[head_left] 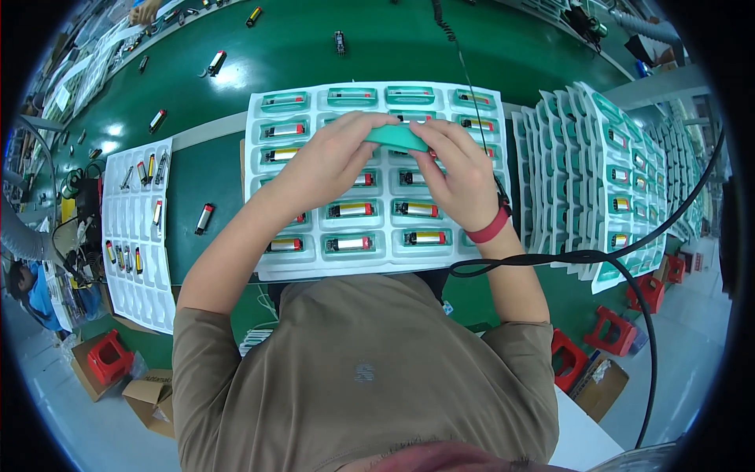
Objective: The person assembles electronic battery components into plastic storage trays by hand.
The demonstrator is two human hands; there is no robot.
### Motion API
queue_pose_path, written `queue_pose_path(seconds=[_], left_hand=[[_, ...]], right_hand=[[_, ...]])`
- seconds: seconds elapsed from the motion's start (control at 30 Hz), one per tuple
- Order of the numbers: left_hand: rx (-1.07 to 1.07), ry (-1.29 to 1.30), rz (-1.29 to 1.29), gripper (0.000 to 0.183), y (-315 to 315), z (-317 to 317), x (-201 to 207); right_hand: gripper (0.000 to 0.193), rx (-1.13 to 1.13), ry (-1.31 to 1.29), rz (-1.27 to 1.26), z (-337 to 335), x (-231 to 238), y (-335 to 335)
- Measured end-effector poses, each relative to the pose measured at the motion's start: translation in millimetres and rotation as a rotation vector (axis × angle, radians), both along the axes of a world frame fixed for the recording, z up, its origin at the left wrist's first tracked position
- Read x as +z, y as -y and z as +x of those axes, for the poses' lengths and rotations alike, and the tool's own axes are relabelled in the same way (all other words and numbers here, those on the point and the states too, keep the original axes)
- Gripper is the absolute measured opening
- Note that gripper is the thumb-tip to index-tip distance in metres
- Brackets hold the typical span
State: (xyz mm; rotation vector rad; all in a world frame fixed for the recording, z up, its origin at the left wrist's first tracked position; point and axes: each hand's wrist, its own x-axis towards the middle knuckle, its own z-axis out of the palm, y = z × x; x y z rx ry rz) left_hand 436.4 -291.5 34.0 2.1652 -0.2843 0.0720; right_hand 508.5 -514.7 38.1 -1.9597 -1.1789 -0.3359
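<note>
Between my two hands is a teal, slightly curved strip or shell (pixel 397 138); its exact kind cannot be told. My left hand (pixel 334 153) pinches its left end, and my right hand (pixel 460 173), with a red wristband at the wrist, pinches its right end. Both are above a white moulded tray (pixel 312 264) with rows of pockets. Many pockets hold teal pieces with small battery cells (pixel 351 210), silver or yellow bodied with red ends. My hands hide several pockets in the middle of the tray.
More white trays (pixel 586 185) stand stacked on edge at the right. At the left lies another tray (pixel 141 291) with a few cells. Loose cells (pixel 204 218) are scattered over the green table (pixel 291 55). A black cable (pixel 543 257) loops across by my right forearm.
</note>
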Motion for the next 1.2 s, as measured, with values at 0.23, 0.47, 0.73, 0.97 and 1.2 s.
queue_pose_path(seconds=[0.23, 0.47, 0.73, 0.97, 1.2], left_hand=[[-0.014, 0.317, -0.02, 0.048, 31, 4, 21], [0.041, 0.184, -0.313, 0.037, 74, 25, -19], [-0.173, 0.115, -0.426, 0.036, 112, 16, -19], [-0.154, 0.236, -0.267, 0.039, 115, 20, -23], [-0.31, 0.374, 0.279, 0.011, 162, -25, -37]], right_hand=[[0.033, -0.081, -0.072, 0.444, -12, -14, 7], [0.029, -0.235, -0.205, 0.369, -17, -21, 43], [0.031, -0.199, -0.56, 0.584, -45, -31, 82], [0.029, -0.323, -0.307, 0.223, -31, -29, 100], [0.019, -0.412, -0.671, -0.18, -32, -38, 161]])
